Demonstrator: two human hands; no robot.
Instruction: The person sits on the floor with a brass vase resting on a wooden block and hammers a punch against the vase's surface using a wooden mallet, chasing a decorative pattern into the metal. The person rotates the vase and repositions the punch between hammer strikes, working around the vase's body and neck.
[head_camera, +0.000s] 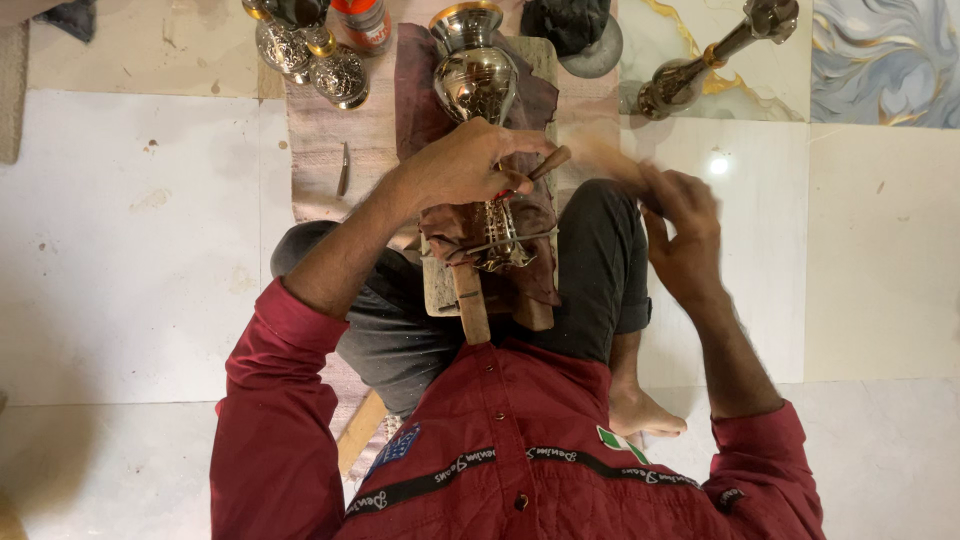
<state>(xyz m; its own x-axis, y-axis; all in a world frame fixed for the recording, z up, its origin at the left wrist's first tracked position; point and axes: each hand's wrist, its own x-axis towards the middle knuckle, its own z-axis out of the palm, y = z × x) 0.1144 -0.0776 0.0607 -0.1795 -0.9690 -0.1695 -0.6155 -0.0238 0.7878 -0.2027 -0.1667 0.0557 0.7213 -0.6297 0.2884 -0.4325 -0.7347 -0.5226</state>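
A shiny silver metal vase (476, 85) lies on a dark red cloth (415, 95) over a wooden block, clamped near its foot. My left hand (460, 165) rests on the vase's stem and grips a small wooden-handled tool (548, 162) against it. My right hand (682, 225) is raised to the right, holding a wooden mallet (605, 158) that is blurred by motion near the tool's end.
Two ornate metal vases (310, 50) stand at the top left beside an orange-capped bottle (362, 22). A brass-and-silver stem piece (700, 65) lies at the top right. A thin tool (343, 170) lies on the mat. White floor tiles surround me.
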